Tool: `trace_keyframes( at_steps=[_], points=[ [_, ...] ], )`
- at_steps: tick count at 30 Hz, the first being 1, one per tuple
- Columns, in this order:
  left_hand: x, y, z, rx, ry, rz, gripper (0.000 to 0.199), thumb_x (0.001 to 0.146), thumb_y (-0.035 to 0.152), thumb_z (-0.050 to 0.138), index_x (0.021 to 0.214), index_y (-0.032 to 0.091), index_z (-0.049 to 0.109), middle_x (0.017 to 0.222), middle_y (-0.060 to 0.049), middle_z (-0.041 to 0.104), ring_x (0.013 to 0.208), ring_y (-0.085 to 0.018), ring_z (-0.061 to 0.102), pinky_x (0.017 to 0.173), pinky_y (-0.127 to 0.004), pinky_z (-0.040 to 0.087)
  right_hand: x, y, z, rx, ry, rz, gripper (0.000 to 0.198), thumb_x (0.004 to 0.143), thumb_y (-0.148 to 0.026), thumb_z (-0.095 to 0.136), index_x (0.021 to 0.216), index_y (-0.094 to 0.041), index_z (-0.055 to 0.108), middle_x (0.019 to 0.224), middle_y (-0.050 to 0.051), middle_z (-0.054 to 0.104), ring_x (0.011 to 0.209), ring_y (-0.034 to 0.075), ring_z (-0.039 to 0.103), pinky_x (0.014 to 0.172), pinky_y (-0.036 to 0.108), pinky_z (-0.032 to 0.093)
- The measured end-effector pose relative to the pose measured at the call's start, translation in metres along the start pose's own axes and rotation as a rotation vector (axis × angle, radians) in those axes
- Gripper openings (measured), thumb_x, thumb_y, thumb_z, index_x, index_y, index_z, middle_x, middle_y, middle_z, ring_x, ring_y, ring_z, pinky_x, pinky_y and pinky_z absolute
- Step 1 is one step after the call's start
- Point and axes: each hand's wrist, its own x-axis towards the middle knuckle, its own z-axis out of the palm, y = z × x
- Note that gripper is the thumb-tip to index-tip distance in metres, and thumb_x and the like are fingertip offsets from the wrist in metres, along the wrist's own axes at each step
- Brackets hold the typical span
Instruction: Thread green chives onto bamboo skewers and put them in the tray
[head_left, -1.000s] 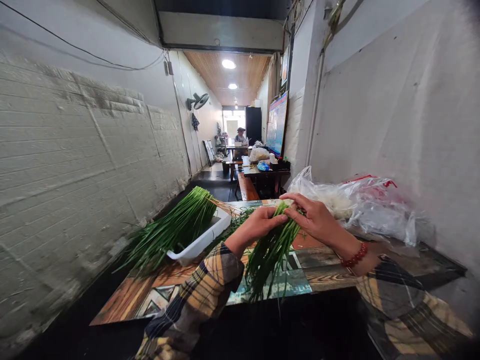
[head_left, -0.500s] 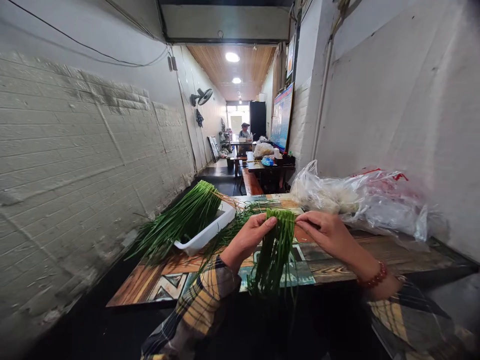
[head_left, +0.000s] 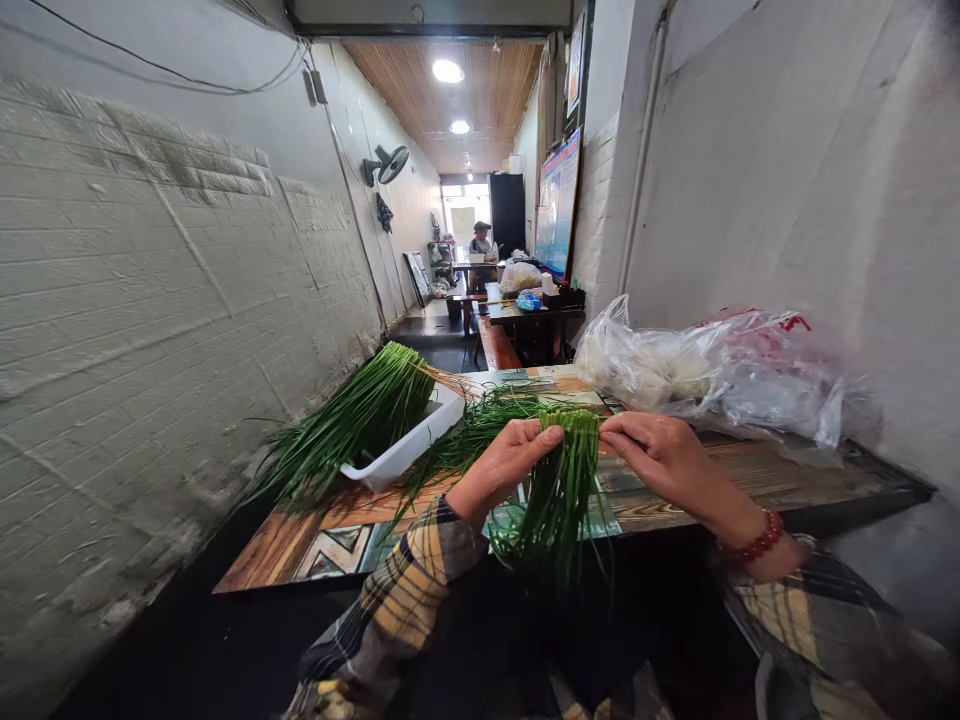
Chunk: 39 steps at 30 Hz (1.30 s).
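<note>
My left hand (head_left: pixel 514 462) is closed round a bunch of garlic chives (head_left: pixel 564 470), thumb across the front near the pale cut ends. The ends point up and the dark green leaves hang down past the table's front edge. At the right side of the cut ends, my right hand (head_left: pixel 660 455) pinches with thumb and forefinger at the outer stems; the exact stem in the pinch is too small to make out. Behind the left hand, loose chives (head_left: pixel 487 415) lie on the table (head_left: pixel 300 535). A thick pile of chives (head_left: pixel 360 410) rests across a white tray (head_left: pixel 409 445).
Clear plastic bags (head_left: pixel 690 365) with pale contents lie at the table's right rear. A brick-patterned wall (head_left: pixel 150 300) runs along the left. Farther back stand another table (head_left: pixel 517 310), an orange-brown bench (head_left: pixel 499 345) and a person (head_left: pixel 481 240). A fan (head_left: pixel 386 165) hangs on the wall.
The camera view has tilted down a little, so the surroundings sit higher. Both hands and the held bunch have shifted slightly right, the right hand still pinching at the bunch's edge.
</note>
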Motion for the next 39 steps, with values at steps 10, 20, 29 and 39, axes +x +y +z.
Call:
trace_keyframes(
  at_steps=[10,20,29,39],
  points=[
    [0.008,-0.012,-0.003,0.034,-0.035,-0.011,0.048,0.064,0.042,0.077,0.098,0.01,0.069,0.091,-0.009,0.069,0.083,-0.018,0.062,0.08,-0.029,0.046,0.001,0.008,0.005,0.062,-0.02,0.119,0.023,0.092,-0.03,0.046,0.077,-0.021,0.061,0.07,0.0,0.065,0.065,0.017,0.06,0.06,0.028,0.045],
    [0.002,-0.014,-0.009,0.075,-0.011,-0.069,0.047,0.065,0.045,0.076,0.095,0.009,0.07,0.084,-0.009,0.07,0.075,-0.018,0.063,0.074,-0.03,0.049,0.018,0.0,0.015,0.116,-0.052,0.163,0.027,0.09,-0.041,0.046,0.091,-0.02,0.064,0.069,0.0,0.065,0.062,0.017,0.061,0.058,0.028,0.043],
    [-0.001,-0.011,-0.008,-0.013,-0.014,-0.134,0.048,0.065,0.044,0.076,0.095,0.007,0.069,0.081,-0.012,0.07,0.068,-0.019,0.065,0.066,-0.03,0.05,0.017,0.0,0.019,0.39,-0.108,0.288,0.033,0.091,-0.044,0.043,0.079,-0.019,0.061,0.06,-0.001,0.062,0.056,0.016,0.063,0.054,0.025,0.047],
    [-0.003,-0.012,-0.008,-0.043,-0.043,-0.162,0.049,0.061,0.046,0.079,0.09,0.007,0.069,0.081,-0.012,0.071,0.067,-0.018,0.065,0.067,-0.029,0.051,0.032,-0.013,0.023,0.173,-0.023,0.093,0.025,0.091,-0.037,0.046,0.091,-0.021,0.065,0.083,0.002,0.07,0.073,0.017,0.064,0.065,0.028,0.047]
  ],
)
